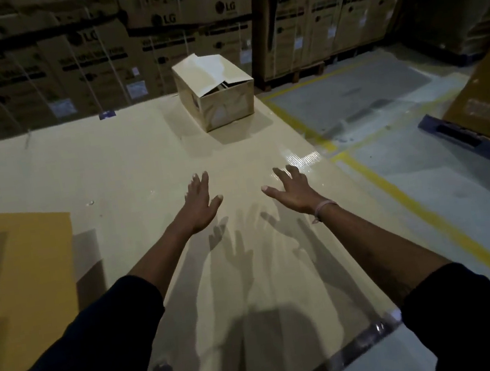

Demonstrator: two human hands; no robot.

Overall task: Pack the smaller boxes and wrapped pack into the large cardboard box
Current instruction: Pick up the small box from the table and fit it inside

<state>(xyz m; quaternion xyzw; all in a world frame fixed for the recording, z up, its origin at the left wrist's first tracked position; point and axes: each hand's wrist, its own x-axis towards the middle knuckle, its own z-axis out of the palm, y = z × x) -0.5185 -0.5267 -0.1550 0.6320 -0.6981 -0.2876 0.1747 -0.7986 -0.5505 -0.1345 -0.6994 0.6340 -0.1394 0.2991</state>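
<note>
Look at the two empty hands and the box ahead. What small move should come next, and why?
Probably reach both hands forward to the box. The left hand and right hand are open, hold nothing, and hover apart above the cardboard sheet, well short of the box. Its top flap lies partly open, and no smaller boxes or pack show outside it.

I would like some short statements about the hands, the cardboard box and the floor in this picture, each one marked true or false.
1. Both hands are empty, with fingers spread. True: the left hand and the right hand hold nothing.
2. The cardboard box is fully open. False: its top flaps are folded over, leaving only a gap.
3. The box sits between the two hands. False: it stands farther away, beyond both.
4. A band is on the right wrist. True: the wristband shows there.
5. Yellow lines mark the floor at the right. True.
</note>
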